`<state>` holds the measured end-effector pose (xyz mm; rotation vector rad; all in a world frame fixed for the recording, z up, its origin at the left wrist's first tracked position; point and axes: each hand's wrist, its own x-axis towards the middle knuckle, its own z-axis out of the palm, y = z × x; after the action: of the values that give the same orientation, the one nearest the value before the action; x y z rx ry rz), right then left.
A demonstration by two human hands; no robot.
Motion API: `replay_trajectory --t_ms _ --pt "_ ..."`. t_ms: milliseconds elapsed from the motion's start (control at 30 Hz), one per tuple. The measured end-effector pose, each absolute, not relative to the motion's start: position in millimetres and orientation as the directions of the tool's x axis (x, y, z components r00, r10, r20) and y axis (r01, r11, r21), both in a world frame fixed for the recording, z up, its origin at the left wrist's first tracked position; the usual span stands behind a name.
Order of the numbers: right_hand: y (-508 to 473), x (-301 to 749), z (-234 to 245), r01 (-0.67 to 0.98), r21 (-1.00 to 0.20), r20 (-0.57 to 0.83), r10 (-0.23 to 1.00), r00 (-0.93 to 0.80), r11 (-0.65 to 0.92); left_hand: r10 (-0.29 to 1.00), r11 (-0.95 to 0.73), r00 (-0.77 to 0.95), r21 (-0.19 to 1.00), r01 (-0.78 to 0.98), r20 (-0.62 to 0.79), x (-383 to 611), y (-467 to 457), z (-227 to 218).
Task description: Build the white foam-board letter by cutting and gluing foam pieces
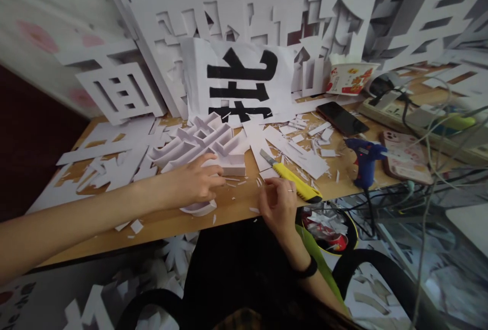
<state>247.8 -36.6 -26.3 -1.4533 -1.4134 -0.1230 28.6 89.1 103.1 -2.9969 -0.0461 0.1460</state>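
My left hand (194, 182) reaches over a white raised foam-board character (202, 137) with tall thin side walls, its bent fingers gripping the near part. Just below that hand, a small curved white piece (199, 208) lies by the table's front edge. My right hand (279, 205) rests at the edge with fingers loosely curled; nothing shows between thumb and fingers. Beside its knuckles lies a yellow utility knife (295, 180) with its blade out, pointing away to the left. Behind the character stands a paper sheet (196, 76) printed with a black character turned sideways.
White offcuts (297, 137) litter the wooden table (244, 195). On the right are a dark phone (342, 118), a blue glue gun (365, 159), a phone in a patterned case (406, 157), a paper cup (351, 77) and tangled cables. Below stands a scrap bin (356, 241).
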Motion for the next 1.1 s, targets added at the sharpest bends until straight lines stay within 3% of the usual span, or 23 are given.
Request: replay_trajectory --t_ms 100,300,533,667,800,933,1100 --pt "-36.5 247.6 -26.7 0.776 -0.574 0.694 0.658 0.291 0.261 -0.050 -0.988 0.996 -0.141 -0.061 -0.080 26.3 90.8 101.1" --pt "-36.6 246.9 -24.3 0.781 -0.578 0.676 0.674 0.297 0.235 -0.039 -0.990 0.999 -0.133 -0.041 -0.013 24.1 89.4 101.3" --pt "-42.5 252.8 -22.8 0.733 -0.637 0.634 0.704 0.322 0.239 0.286 -0.958 0.957 0.015 0.286 0.054 -5.8 72.9 132.4" --pt "-42.1 241.9 1.4 0.538 -0.808 0.463 0.824 0.326 0.241 0.552 -0.832 0.795 0.114 0.542 0.252 -39.0 40.5 103.3" --pt "-25.2 210.7 32.4 0.348 -0.918 0.239 0.965 0.103 0.191 0.735 -0.673 0.594 0.244 0.698 0.327 -50.8 13.0 45.1" --pt "-3.9 188.1 45.7 0.348 -0.935 0.065 0.998 -0.017 0.067 0.737 -0.671 0.552 0.324 0.667 0.390 -43.8 5.3 10.2" --pt "5.7 185.8 57.7 0.532 -0.846 -0.087 0.992 -0.096 -0.023 0.723 -0.687 0.529 0.377 0.621 0.444 -38.6 5.2 -4.2"
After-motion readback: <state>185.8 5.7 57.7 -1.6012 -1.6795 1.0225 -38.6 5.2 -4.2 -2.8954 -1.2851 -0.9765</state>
